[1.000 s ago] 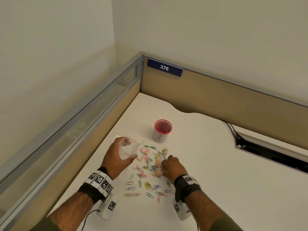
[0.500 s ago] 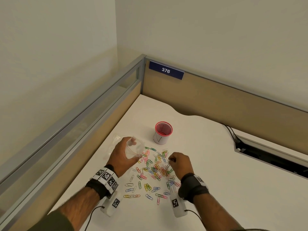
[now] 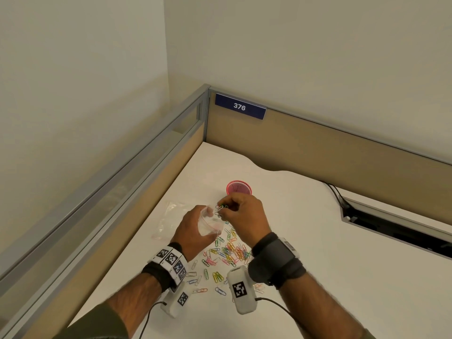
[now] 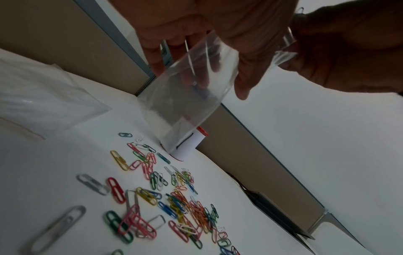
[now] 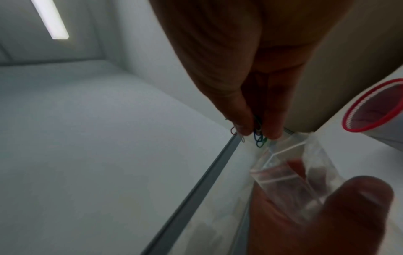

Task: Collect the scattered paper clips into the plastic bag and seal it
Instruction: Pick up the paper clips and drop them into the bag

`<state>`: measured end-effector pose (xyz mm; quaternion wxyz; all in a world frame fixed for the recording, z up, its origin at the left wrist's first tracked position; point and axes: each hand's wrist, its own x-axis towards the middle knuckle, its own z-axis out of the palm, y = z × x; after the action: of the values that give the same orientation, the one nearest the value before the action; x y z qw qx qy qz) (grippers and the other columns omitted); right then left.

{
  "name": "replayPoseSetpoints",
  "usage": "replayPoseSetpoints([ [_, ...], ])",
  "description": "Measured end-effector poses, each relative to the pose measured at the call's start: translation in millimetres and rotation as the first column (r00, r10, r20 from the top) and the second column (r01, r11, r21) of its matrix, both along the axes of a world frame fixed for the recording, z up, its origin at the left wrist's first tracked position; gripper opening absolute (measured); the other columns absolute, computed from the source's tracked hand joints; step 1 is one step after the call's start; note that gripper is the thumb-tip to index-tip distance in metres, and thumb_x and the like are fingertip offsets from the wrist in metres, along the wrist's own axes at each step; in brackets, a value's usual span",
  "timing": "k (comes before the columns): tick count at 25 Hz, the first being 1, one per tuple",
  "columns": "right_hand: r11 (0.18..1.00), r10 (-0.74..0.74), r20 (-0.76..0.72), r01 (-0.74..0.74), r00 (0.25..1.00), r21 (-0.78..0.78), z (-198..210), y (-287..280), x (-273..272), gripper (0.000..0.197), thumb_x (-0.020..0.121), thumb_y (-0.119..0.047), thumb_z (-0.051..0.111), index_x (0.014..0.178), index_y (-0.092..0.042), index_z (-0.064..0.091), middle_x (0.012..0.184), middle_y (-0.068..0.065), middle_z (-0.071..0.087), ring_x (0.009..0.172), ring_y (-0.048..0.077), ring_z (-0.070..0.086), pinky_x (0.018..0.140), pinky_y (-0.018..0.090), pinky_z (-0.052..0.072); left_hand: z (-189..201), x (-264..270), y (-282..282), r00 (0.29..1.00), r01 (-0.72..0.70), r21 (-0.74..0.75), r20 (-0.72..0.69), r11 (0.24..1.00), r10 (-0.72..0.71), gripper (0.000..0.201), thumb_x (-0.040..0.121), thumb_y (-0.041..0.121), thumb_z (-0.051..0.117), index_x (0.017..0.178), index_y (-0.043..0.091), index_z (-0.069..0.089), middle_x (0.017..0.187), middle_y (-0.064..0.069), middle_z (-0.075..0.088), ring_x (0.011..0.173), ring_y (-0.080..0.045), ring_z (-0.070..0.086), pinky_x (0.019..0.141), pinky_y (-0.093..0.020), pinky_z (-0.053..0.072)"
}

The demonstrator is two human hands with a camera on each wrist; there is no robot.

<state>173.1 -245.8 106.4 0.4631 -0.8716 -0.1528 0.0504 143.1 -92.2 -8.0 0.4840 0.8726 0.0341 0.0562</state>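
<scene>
My left hand (image 3: 193,228) grips a small clear plastic bag (image 3: 209,222) above the white desk, mouth held open and turned up toward the right. My right hand (image 3: 241,216) hovers just over that mouth, pinching a small bunch of paper clips (image 3: 221,208) between thumb and fingertips; blue and green ones (image 5: 258,136) hang from the pinch right at the bag (image 5: 290,174) rim. The left wrist view shows the bag (image 4: 187,96) from below. Many coloured paper clips (image 3: 228,255) lie scattered on the desk under both wrists, also seen as the paper clips (image 4: 174,198).
A white cup with a red rim (image 3: 239,188) stands just behind my hands. Spare clear bags (image 3: 168,221) lie flat to the left. Beige partition walls (image 3: 318,152) close the desk's back and left. A cable slot (image 3: 391,226) opens at the right.
My right hand picked up a pinch of clips from the pile and rose leftward to the bag's mouth. The left hand lifted and tilted the bag toward it.
</scene>
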Motion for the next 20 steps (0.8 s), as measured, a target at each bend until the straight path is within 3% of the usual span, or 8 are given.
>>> replayPoseSetpoints([
  [5,0.981,0.093,0.099,-0.074,0.991,-0.18,-1.1,17.6,-5.0,0.017,0.088,-0.019,0.065,0.104,-0.016,0.07,0.099,-0.003,0.07,0.086,0.01,0.063,0.082,0.027,0.056,2.3,2.3,0.1,1.0,-0.013,-0.014,0.009,1.0,0.013,0.049,0.075,0.031,0.081,0.11,0.034,0.047,0.105,0.011,0.06,0.101,-0.013,0.06,0.084,-0.023,0.049],
  [7,0.988,0.072,0.136,-0.051,0.988,-0.148,6.2,13.0,-5.8,0.017,0.089,-0.016,0.063,0.104,-0.016,0.07,0.097,-0.005,0.069,0.086,0.007,0.062,0.08,0.018,0.052,3.9,0.8,2.5,1.0,-0.013,-0.034,0.018,0.999,0.014,0.043,0.076,0.032,0.08,0.106,0.033,0.049,0.105,0.01,0.061,0.1,-0.013,0.06,0.085,-0.027,0.051],
  [10,0.994,-0.02,0.143,0.035,0.99,-0.106,6.4,-13.1,7.0,0.016,0.089,-0.012,0.062,0.101,-0.017,0.071,0.091,-0.011,0.065,0.082,0.003,0.06,0.077,0.012,0.047,6.5,-5.2,6.6,0.999,-0.03,-0.049,0.019,0.998,0.031,0.041,0.076,0.031,0.081,0.107,0.028,0.053,0.109,0.009,0.062,0.104,-0.012,0.058,0.084,-0.019,0.044],
  [13,0.938,-0.162,0.034,0.164,0.986,-0.306,-46.0,-65.9,25.9,0.016,0.087,-0.013,0.063,0.101,-0.015,0.072,0.102,0.0,0.07,0.093,0.016,0.064,0.087,0.028,0.051,9.4,-11.6,13.1,0.998,-0.052,-0.066,0.044,0.996,0.055,0.04,0.077,0.026,0.082,0.105,0.026,0.054,0.109,0.008,0.063,0.106,-0.013,0.059,0.088,-0.021,0.044],
  [16,0.772,-0.303,-0.184,0.127,0.935,-0.623,-121.9,-115.0,7.6,0.028,0.089,-0.014,0.059,0.117,-0.013,0.064,0.127,0.008,0.059,0.117,0.025,0.055,0.101,0.032,0.043,13.9,-21.1,17.4,0.996,-0.073,-0.083,0.034,0.994,0.076,0.04,0.078,0.022,0.082,0.106,0.023,0.054,0.109,0.009,0.062,0.108,-0.01,0.056,0.087,-0.013,0.037],
  [18,0.701,-0.338,-0.211,0.096,0.917,-0.707,-154.3,-122.4,-8.3,0.032,0.09,-0.013,0.053,0.121,-0.011,0.058,0.131,0.011,0.05,0.12,0.028,0.049,0.103,0.036,0.043,14.9,-24.8,21.0,0.996,-0.082,-0.095,0.027,0.992,0.085,0.041,0.078,0.022,0.082,0.107,0.023,0.054,0.111,0.009,0.061,0.109,-0.009,0.055,0.088,-0.015,0.036],
  [20,0.68,-0.332,-0.175,0.107,0.927,-0.726,-165.0,-108.6,-14.2,0.028,0.09,-0.011,0.048,0.116,-0.009,0.058,0.127,0.012,0.046,0.118,0.029,0.046,0.1,0.037,0.045,13.4,-29.2,25.2,0.995,-0.086,-0.099,0.033,0.991,0.09,0.042,0.077,0.022,0.083,0.108,0.024,0.054,0.112,0.009,0.061,0.111,-0.01,0.056,0.091,-0.02,0.038],
])
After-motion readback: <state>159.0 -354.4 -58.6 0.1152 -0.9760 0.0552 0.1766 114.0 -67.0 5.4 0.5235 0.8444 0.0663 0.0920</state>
